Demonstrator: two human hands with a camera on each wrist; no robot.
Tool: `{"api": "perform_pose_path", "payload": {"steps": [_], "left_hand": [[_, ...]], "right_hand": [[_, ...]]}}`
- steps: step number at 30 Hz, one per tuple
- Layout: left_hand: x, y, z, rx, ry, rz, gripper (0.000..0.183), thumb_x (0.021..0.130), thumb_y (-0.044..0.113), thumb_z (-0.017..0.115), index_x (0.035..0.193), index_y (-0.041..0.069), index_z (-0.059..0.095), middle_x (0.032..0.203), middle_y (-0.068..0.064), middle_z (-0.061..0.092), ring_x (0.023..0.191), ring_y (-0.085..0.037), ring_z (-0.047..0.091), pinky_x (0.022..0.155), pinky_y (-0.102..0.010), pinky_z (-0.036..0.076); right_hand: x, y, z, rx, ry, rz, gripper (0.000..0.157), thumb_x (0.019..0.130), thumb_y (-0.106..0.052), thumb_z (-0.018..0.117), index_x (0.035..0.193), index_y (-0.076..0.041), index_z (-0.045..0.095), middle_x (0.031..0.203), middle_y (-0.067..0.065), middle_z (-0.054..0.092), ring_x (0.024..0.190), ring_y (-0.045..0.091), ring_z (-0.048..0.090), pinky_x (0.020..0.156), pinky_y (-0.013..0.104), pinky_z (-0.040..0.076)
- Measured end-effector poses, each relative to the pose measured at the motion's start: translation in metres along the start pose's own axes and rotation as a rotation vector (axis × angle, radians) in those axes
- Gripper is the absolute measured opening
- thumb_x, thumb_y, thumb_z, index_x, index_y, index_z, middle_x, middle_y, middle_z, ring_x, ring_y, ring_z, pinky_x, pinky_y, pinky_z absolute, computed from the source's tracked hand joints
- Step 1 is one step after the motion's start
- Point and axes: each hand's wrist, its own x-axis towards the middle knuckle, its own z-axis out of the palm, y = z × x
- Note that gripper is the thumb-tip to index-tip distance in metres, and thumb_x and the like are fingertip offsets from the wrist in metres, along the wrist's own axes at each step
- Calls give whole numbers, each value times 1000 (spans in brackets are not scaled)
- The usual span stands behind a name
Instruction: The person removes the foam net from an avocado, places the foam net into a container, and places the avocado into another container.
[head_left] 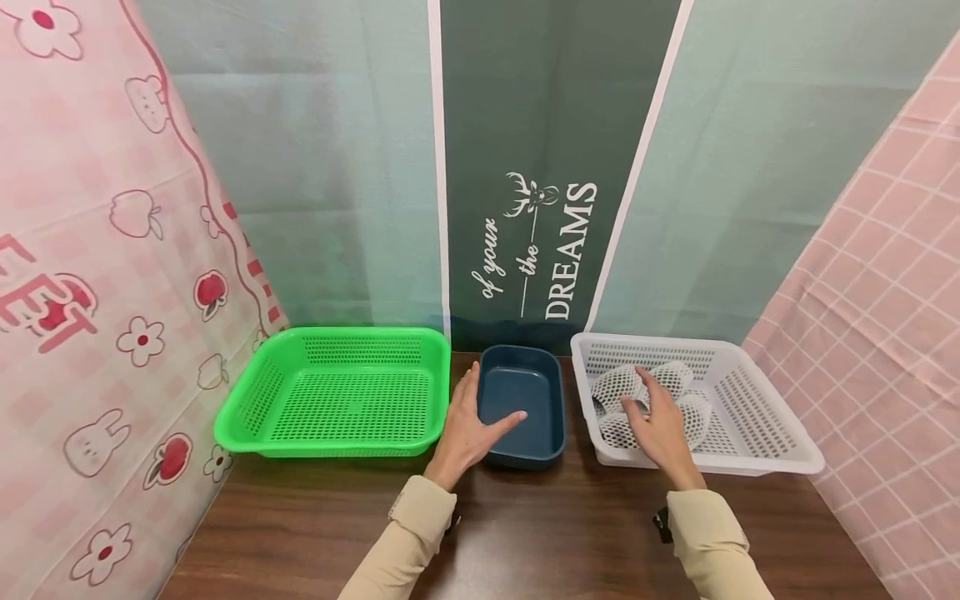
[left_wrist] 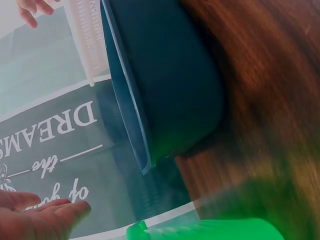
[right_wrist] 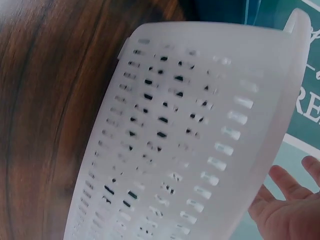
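Observation:
My left hand (head_left: 467, 429) hovers at the left side of a dark blue rectangular bin (head_left: 519, 385), fingers extended and thumb spread out over it. Nothing is inside that bin. Over a white plastic basket (head_left: 757, 392) is my right hand (head_left: 662, 427), its thumb and fingers apart with nothing held between them. Beneath and around it, several rounded things in white foam netting (head_left: 618, 383) lie in the basket's left half, partly covered by the hand. The right wrist view shows the basket's slotted outer wall (right_wrist: 165, 115) with the fingers above its rim.
A green slotted basket (head_left: 352, 408) stands left of the blue bin, with nothing in it. All three containers stand in a row on a dark wooden table (head_left: 525, 533). A printed green curtain (head_left: 360, 167) hangs behind, with pink cloths (head_left: 900, 250) at both sides.

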Motion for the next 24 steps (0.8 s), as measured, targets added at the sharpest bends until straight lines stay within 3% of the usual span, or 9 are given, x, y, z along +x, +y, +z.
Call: {"api": "perform_pose_path", "payload": {"steps": [9,15,24], "left_hand": [[-4,0,10,-29,-5,1,104,76,61,73,155,14,23,154,-14,29,139,-32,29,107,-54,30],[-7,0,17,-31,-2,-5,101,76,60,73,155,18,26,153,-14,32,138,-33,31,106,-54,31],[-12,3,31,-80,-26,1,98,77,60,73,154,19,28,155,-8,30,140,-29,28,107,-55,30]], "right_hand": [[2,7,-6,-21,17,-19,51,98,-20,55,143,0,41,131,32,47,114,48,47,87,64,36],[3,9,-8,-17,8,-35,51,97,-19,57,142,1,42,131,33,49,119,49,44,92,64,33],[4,17,-16,-43,-49,32,53,98,-22,57,143,1,40,129,34,50,114,51,50,89,62,40]]}}
